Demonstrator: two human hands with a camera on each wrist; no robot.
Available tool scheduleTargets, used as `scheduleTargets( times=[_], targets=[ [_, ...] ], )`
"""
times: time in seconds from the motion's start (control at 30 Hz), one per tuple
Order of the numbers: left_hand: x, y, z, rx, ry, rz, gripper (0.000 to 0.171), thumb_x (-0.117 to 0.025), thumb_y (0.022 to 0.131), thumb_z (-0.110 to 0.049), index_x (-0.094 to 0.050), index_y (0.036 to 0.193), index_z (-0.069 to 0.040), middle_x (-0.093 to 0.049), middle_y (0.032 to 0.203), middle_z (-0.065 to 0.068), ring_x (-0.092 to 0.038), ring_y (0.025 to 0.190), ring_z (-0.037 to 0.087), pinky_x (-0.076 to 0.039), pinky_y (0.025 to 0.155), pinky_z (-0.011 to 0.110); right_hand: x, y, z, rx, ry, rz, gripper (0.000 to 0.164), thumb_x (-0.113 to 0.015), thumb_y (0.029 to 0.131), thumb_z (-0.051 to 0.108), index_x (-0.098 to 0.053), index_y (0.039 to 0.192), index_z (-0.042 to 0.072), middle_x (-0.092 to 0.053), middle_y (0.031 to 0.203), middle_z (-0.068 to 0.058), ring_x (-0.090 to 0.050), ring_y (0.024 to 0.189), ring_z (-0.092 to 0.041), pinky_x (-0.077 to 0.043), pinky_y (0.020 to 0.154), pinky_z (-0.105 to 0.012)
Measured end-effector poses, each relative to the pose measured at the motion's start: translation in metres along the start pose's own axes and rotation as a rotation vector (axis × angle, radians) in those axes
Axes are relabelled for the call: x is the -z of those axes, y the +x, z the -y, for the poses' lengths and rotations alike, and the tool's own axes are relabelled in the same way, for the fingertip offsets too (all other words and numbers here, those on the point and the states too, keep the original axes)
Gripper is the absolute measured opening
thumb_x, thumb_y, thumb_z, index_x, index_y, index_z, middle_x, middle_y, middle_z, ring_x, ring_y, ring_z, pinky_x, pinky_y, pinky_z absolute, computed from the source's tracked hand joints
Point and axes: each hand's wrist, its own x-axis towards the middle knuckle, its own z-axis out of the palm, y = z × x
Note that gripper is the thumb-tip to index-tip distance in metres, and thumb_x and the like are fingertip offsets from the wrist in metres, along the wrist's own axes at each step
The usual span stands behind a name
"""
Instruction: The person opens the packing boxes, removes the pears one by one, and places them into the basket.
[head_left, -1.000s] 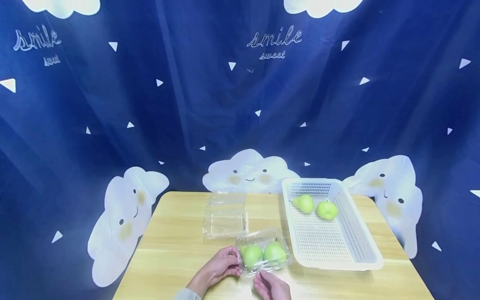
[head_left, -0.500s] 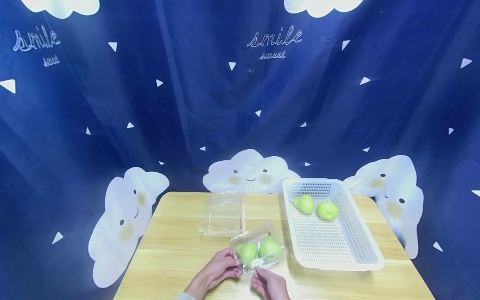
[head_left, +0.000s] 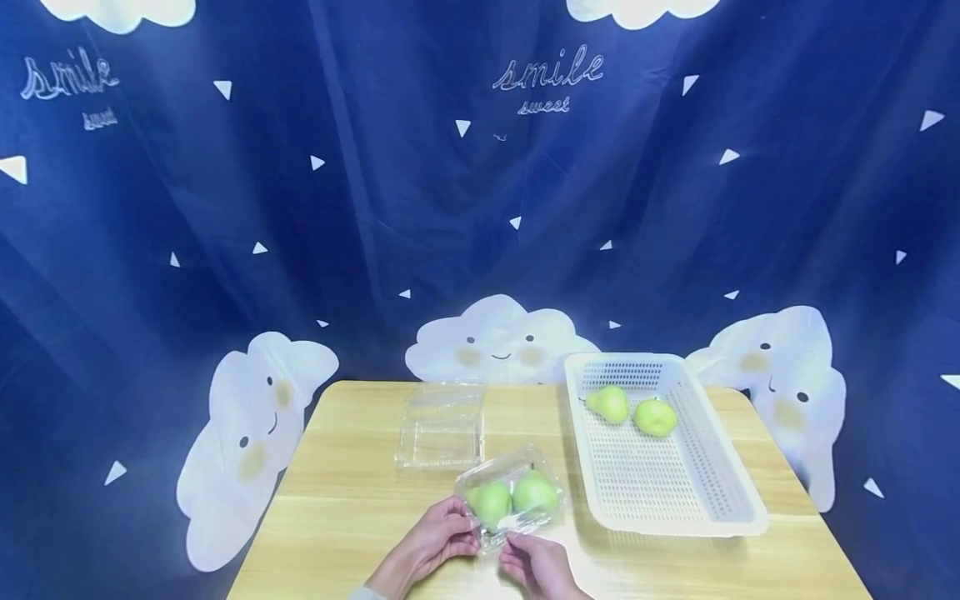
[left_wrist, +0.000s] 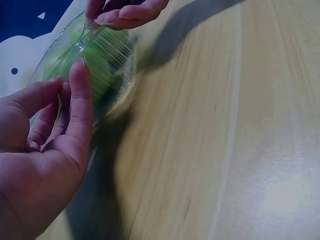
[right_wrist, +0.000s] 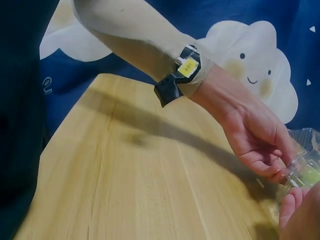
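Note:
A clear plastic clamshell box [head_left: 546,463] with two green pears, a left one [head_left: 492,505] and a right one [head_left: 536,493], is tilted clockwise-down between both hands near the front of the table. Clear plastic covers the pears in the left wrist view. My left hand [head_left: 442,537] pinches the box's edge at its near left corner, thumb against fingers. At the near edge, my right hand [head_left: 542,567] pinches the rim between thumb and curled fingers. In the right wrist view only a part of the box [right_wrist: 307,165] shows at the right border.
Behind the box lies another clear clamshell [head_left: 441,442], lid spread back, nothing in it. To the right stands a white perforated basket [head_left: 738,527] with a pear on its side [head_left: 611,405] and another pear [head_left: 655,417]. A blue curtain [head_left: 450,208] hangs behind the wooden table [head_left: 330,467].
The box with the pears has shifted slightly left and turned a little, both hands staying on its edge. The other clamshell has slid slightly left. The basket stays put.

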Motion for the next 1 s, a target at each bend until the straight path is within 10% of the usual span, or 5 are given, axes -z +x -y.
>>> scheduleTargets(
  times=[1.0],
  targets=[
    [-0.0032, -0.0037, 0.0033, -0.054, 0.035, -0.068, 0.016, -0.062, 0.094, -0.001, -0.047, 0.096, -0.008, -0.068, 0.087, 0.009, -0.07, 0.073, 0.015, -0.064, 0.07, 0.028, -0.0043, 0.002, -0.0005, -0.004, 0.023, 0.052, 0.017, -0.052, 0.101, 0.007, -0.065, 0.103, -0.004, -0.072, 0.081, 0.0, -0.072, 0.077, -0.007, -0.063, 0.078, -0.02]
  ],
)
